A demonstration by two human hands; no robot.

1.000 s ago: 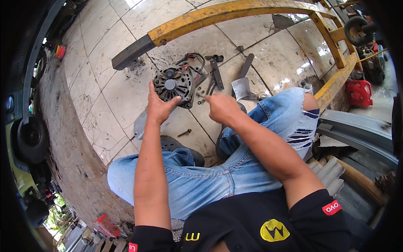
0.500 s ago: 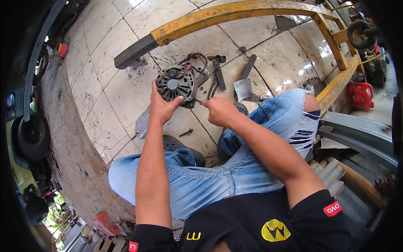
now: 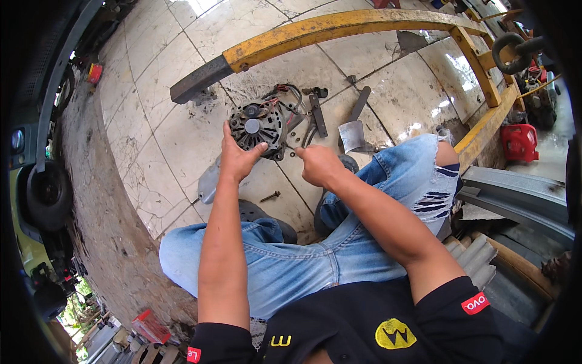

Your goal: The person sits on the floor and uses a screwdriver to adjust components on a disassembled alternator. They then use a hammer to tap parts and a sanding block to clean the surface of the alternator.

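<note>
A round metal alternator (image 3: pixel 251 126) with a slotted, finned face lies on the tiled floor in front of me. My left hand (image 3: pixel 238 159) grips its near left edge, thumb on the face and fingers along the side. Close to its lower right edge, my right hand (image 3: pixel 318 165) is closed round a thin dark tool, mostly hidden by the fingers, whose end reaches to the housing. Wires (image 3: pixel 293 92) run from the alternator's upper right. Several small nuts or washers (image 3: pixel 293 139) lie between it and my right hand. A loose bolt (image 3: pixel 270 196) rests nearer to me.
Right of the alternator lie a drilled flat metal bar (image 3: pixel 317 115), a dark bar (image 3: pixel 360 104) and a silvery blade-like plate (image 3: pixel 351 136). A yellow metal frame (image 3: pixel 339 25) arches beyond. A grey curved piece (image 3: pixel 209 183) sits by my left forearm; a red canister (image 3: pixel 520 142) stands far right.
The whole view has shifted slightly. My left hand keeps its grip on the alternator, and my right hand stays closed at its edge with little visible movement.
</note>
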